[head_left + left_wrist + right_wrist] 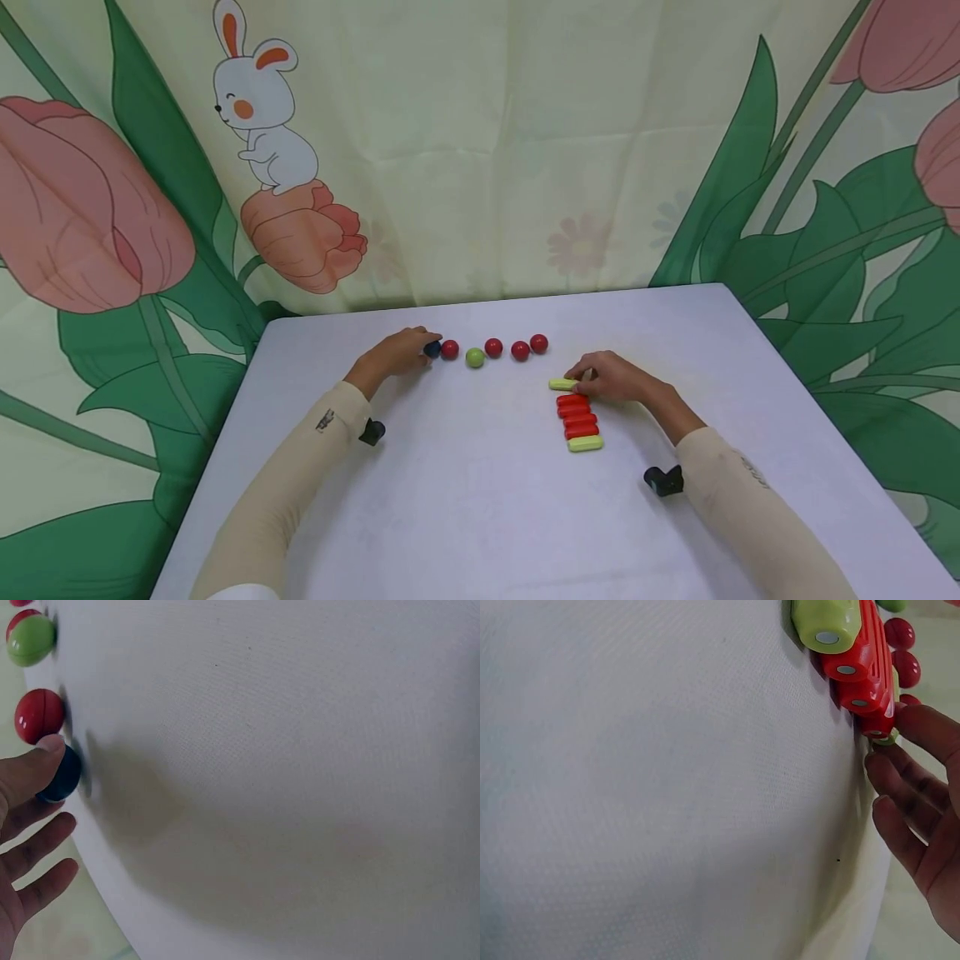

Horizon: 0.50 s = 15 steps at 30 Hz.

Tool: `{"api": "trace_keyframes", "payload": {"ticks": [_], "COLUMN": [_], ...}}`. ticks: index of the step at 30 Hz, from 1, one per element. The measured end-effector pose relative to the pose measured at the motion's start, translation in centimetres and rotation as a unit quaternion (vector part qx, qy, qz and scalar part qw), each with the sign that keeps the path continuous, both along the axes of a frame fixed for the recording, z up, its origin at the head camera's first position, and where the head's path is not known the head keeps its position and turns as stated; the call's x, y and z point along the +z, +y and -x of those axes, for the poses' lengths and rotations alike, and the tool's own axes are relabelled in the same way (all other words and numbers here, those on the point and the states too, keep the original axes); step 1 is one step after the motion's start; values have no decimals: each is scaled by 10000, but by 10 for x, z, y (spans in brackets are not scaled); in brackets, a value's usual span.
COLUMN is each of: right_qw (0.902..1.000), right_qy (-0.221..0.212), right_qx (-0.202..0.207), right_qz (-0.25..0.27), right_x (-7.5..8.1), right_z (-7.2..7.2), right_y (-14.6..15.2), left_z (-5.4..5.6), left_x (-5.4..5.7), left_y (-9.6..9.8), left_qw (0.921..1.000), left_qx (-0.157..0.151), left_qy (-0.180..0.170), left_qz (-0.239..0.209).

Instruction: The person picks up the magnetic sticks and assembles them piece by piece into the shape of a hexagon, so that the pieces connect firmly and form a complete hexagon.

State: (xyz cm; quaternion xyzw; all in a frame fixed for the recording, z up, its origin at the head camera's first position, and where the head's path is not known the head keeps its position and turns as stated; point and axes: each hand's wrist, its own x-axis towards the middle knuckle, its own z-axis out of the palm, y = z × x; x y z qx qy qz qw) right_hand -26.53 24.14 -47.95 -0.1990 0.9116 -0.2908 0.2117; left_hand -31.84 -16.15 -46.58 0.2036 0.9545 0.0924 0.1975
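At the back of the table, my left hand pinches a dark blue ball between thumb and index finger, the other fingers spread apart. A glossy red ball sits right beside the blue one. To the right, my right hand pinches the right end of a yellow-green rod, the farthest in a column of short rods. Nearer me in that column lie several red rods, then another yellow-green rod with a grey metal disc in its end, as the right wrist view shows.
Between the hands, a green ball and more red balls form a loose line along the back of the white table. A printed curtain hangs behind the table's far edge. Black wrist cameras jut from both sleeves.
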Motion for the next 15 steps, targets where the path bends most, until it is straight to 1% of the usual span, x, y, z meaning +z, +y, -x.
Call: {"api": "trace_keyframes", "payload": {"ticks": [3, 8, 15], "right_qw": [9999, 9998, 9995], "right_qy": [10, 104, 179], "right_qx": [-100, -138, -114], "right_qz": [-44, -99, -212], "right_x": [-1, -2, -2], "right_z": [2, 3, 3], "right_y": [-3, -6, -9], "left_z": [-1, -5, -8], "left_x": [1, 2, 1], "left_y": [-1, -2, -1], "left_qw": [9999, 9997, 9993], "left_qx": [-19, 42, 237], "left_qy": [94, 247, 282], "left_qz": [-30, -40, 11]}}
